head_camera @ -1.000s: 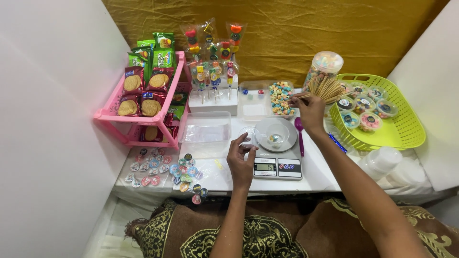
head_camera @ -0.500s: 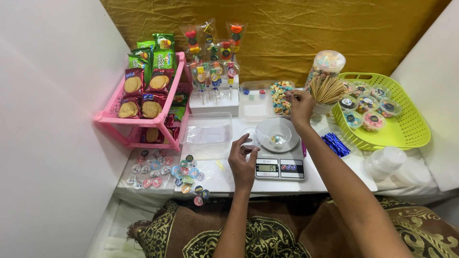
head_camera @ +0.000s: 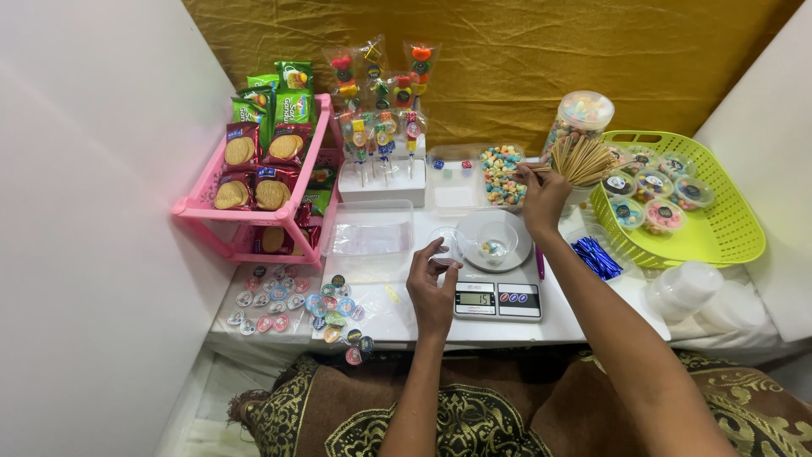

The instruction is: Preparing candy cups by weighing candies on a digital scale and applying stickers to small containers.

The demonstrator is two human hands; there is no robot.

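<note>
Centrally, on the white tabletop (head_camera: 592, 317), a small digital kitchen scale (head_camera: 497, 298) carries a shallow clear cup (head_camera: 496, 241) with a few coloured sweets in its bottom; the left hand (head_camera: 433, 288) rests just left of the scale, its fingers (head_camera: 436, 251) curled loosely around the rim of a second small clear cup (head_camera: 446, 244) and touching it, not fully closed; the right hand (head_camera: 542, 199) reaches further back, its fingers pinched shut on one thin wooden skewer (head_camera: 531, 169) drawn out sideways from a fanned bundle of skewers (head_camera: 582, 159) standing just right of it (the holder of the bundle is hidden); beside the hand lies a clear tray of coloured cereal-like sweets (head_camera: 502, 173), and behind the bundle stands a lidded clear jar (head_camera: 578, 118) of pastel sweets; a white block (head_camera: 382, 184) holds upright wrapped candy skewers (head_camera: 378, 118) against the golden cloth backdrop (head_camera: 524, 59); at the left a pink 2-tier rack (head_camera: 254, 211) holds packs of biscuits; round stickers (head_camera: 300, 300) lie scattered along the near left edge; an empty clear box (head_camera: 369, 241) sits between rack and scale; at the right a lime-green basket (head_camera: 719, 228) holds small lidded tubs, with blue twist ties (head_camera: 597, 257) just beside its near corner and stacked clear cups (head_camera: 681, 290) lying in front of it.
</note>
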